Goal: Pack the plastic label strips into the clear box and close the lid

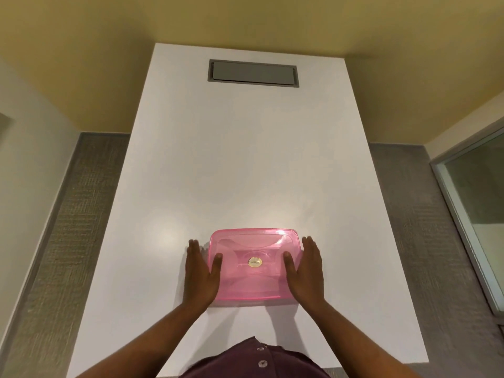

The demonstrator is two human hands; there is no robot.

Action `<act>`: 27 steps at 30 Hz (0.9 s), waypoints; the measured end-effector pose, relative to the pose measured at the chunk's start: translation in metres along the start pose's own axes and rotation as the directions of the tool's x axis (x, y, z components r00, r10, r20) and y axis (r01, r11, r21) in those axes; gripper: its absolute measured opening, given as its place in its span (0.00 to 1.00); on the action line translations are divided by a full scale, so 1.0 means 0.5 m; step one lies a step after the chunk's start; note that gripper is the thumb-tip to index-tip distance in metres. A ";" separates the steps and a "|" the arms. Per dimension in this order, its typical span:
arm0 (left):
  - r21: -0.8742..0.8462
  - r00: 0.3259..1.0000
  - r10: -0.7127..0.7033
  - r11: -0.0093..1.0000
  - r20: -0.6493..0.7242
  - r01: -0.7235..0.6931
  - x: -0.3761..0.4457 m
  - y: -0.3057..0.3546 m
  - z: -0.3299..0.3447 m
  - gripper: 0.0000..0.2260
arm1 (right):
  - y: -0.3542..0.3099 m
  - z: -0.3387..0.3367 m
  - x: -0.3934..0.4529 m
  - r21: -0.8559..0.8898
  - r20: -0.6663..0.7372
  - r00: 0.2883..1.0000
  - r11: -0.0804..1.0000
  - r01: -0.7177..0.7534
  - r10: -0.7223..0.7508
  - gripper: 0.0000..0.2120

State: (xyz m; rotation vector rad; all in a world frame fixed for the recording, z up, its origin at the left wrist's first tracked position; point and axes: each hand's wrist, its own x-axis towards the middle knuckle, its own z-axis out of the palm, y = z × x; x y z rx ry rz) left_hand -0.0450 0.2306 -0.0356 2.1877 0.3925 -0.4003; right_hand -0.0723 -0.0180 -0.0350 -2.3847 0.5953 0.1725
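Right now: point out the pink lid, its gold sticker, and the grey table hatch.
Translucent pink plastic lid point(255, 241): head view, far half.
Gold oval sticker point(254, 262): head view, sticker centre.
Grey rectangular table hatch point(253, 72): head view, flap middle.

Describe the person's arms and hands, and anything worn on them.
Both forearms are bare, with no sleeves in view. The left hand and right hand wear no gloves, rings or watch that I can see. A dark maroon buttoned shirt shows at the bottom edge.

Small gold sticker point(255, 262) on pink lid point(256, 241), its print too blurred to read

Soft overhead glare, warped edges.
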 end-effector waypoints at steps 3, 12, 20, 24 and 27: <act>-0.127 0.991 -0.108 0.985 0.075 0.117 -0.013 -0.006 0.004 0.25 | 0.004 -0.003 -0.005 0.152 0.076 0.979 0.968 -0.198 0.188 0.30; -0.270 0.974 -0.158 0.942 0.160 0.197 -0.015 0.016 0.012 0.18 | -0.021 0.003 -0.015 0.251 0.147 0.947 0.916 -0.315 0.285 0.23; -0.245 0.981 -0.130 0.956 0.145 0.163 0.000 0.035 0.008 0.18 | -0.032 -0.008 0.004 0.231 0.154 0.950 0.924 -0.303 0.273 0.23; -0.198 0.991 -0.116 0.972 0.060 0.125 0.000 0.044 0.001 0.21 | -0.038 -0.019 0.011 0.187 0.140 0.961 0.946 -0.263 0.240 0.26; -0.050 0.996 -0.069 0.997 -0.064 0.066 0.020 0.056 -0.015 0.28 | -0.048 -0.034 0.033 0.077 0.093 0.975 0.975 -0.209 0.202 0.33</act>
